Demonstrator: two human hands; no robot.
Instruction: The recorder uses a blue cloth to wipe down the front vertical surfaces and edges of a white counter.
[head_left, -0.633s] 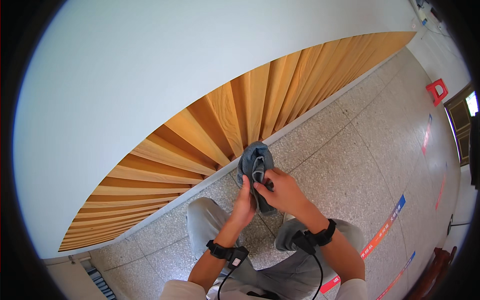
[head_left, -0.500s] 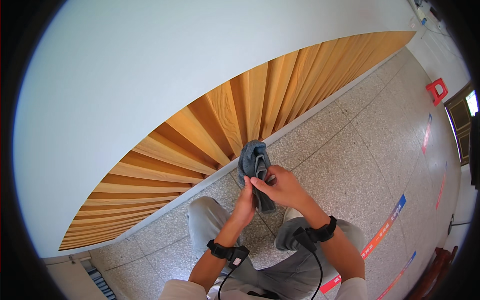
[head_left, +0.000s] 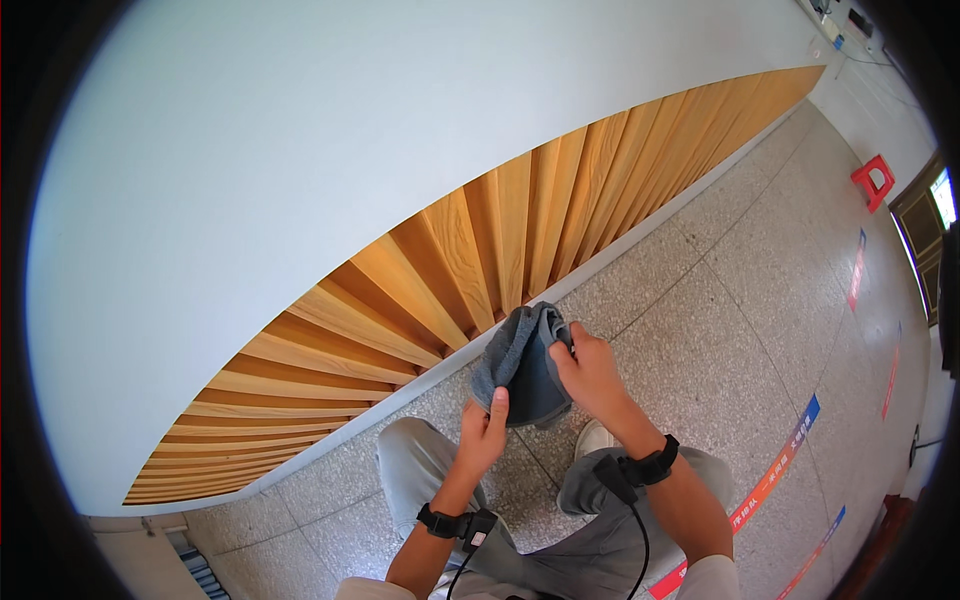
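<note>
A dark grey-blue cloth [head_left: 530,375] hangs between my two hands, folded and bunched with its middle spread apart. My left hand [head_left: 485,425] pinches its lower left edge, thumb on top. The upper right edge is gripped by my right hand [head_left: 588,368], its fingers curled round the fabric. Just beyond the cloth stands the lower part of a counter front with wooden slats [head_left: 460,245]. Both wrists wear black bands with a small box and a cable.
Above the slats runs a broad white panel [head_left: 300,130]. A speckled stone floor [head_left: 690,320] carries red and blue tape strips [head_left: 775,465]. My bent knees are below my hands. A red stool [head_left: 873,183] stands at the far right near a dark door.
My hands have moved apart, drawing the narrowly bunched cloth wider. The left hand has shifted slightly down, the right hand slightly right.
</note>
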